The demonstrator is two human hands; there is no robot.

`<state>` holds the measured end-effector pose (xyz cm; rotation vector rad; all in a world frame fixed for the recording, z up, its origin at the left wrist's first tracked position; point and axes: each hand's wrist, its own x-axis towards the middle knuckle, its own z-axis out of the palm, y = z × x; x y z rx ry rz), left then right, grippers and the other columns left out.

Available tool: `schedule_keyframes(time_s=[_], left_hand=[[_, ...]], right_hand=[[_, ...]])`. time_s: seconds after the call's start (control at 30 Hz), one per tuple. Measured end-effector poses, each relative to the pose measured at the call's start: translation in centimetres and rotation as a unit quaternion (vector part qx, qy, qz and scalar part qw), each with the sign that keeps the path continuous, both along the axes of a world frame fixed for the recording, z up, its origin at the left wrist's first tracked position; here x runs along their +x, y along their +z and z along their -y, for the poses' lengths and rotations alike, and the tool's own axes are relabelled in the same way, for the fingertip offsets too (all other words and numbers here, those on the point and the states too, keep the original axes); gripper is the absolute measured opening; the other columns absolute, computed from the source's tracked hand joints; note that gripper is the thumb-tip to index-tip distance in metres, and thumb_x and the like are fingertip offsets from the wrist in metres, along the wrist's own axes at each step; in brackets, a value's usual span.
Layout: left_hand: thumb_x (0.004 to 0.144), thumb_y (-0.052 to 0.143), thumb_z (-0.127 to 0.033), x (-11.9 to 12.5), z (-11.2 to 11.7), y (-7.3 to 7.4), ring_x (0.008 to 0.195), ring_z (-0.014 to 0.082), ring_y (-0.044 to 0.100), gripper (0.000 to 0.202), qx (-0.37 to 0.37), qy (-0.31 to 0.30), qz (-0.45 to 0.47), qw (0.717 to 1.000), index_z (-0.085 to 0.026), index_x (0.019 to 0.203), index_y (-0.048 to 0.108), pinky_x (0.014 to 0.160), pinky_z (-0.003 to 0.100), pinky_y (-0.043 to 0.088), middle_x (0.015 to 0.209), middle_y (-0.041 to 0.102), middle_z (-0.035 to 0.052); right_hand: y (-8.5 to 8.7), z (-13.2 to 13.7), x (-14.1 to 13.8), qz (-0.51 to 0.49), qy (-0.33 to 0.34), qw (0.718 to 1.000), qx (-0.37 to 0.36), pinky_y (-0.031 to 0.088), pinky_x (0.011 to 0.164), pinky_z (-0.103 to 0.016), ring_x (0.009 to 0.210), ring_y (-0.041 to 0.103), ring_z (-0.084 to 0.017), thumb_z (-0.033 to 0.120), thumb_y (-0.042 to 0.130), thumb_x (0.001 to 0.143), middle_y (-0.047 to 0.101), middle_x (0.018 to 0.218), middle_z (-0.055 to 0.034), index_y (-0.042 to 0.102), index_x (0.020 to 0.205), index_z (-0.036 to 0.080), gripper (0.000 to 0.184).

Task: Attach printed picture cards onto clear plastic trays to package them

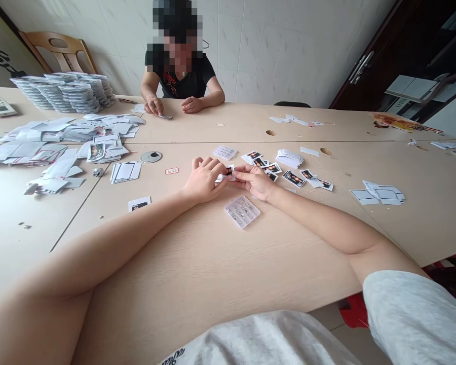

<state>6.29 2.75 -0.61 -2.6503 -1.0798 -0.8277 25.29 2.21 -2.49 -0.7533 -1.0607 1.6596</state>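
My left hand (205,179) and my right hand (255,182) meet over the table, fingers closed on a small printed card (230,170) with a dark picture. Fingers cover much of it. Just below them lies a clear plastic compartment box (242,211) with small shiny metal pieces inside. Beyond my fingers is a second clear box (224,152). Several loose picture cards (293,178) are scattered right of my right hand, near a stack of white cards (289,158). Another picture card (139,203) lies left of my left hand, partly behind my forearm.
Across the table a person (182,76) handles a small item. White packets (61,132) spread over the left, with tall stacks (66,91) behind. A round metal cover (151,156), black-bordered cards (125,172) and a red-edged label (172,171) lie left; more white cards (380,192) lie right.
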Motion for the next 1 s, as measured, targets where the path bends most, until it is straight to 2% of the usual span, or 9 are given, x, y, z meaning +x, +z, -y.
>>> schedule_keyframes(time_s=[0.17,0.33,0.6,1.0], left_hand=[[0.091,0.04,-0.044,-0.02,0.25,0.26,0.088,0.0224,0.051,0.03,-0.01,-0.022,-0.002,1.0,-0.019,0.082,0.054,0.083,0.041,0.029,0.088,0.062,0.0081],[0.091,0.041,-0.041,-0.02,0.34,0.3,0.088,0.0225,0.051,0.027,-0.001,-0.032,0.002,0.999,-0.019,0.082,0.053,0.082,0.041,0.029,0.087,0.061,0.008],[0.088,0.039,-0.026,-0.05,-0.01,-0.15,0.088,0.0234,0.051,0.015,0.005,-0.021,-0.006,1.0,-0.019,0.084,0.052,0.081,0.041,0.03,0.088,0.061,0.0092],[0.086,0.038,-0.02,-0.08,-0.13,-0.21,0.08,0.0205,0.049,0.012,0.018,-0.029,-0.004,0.999,-0.019,0.078,0.048,0.079,0.039,0.031,0.084,0.059,0.007]], right_hand=[[-0.02,0.15,-0.02,0.014,0.025,0.999,0.028,0.051,0.091,-0.028,0.083,0.064,-0.011,0.025,0.082,0.064,0.068,0.08,0.001,0.068,0.078,0.018,0.021],[-0.07,0.09,0.06,0.013,0.03,0.999,0.029,0.052,0.087,-0.025,0.082,0.064,-0.01,0.025,0.083,0.062,0.068,0.081,0.0007,0.07,0.077,0.018,0.021],[-0.28,0.05,0.02,0.027,0.023,0.999,0.031,0.051,0.093,-0.031,0.088,0.063,-0.012,0.025,0.081,0.064,0.067,0.086,-0.0001,0.068,0.08,0.018,0.022],[-0.21,0.19,-0.18,0.022,0.017,0.999,0.039,0.051,0.094,-0.033,0.086,0.061,-0.012,0.022,0.079,0.066,0.063,0.082,0.0012,0.065,0.077,0.017,0.018]])
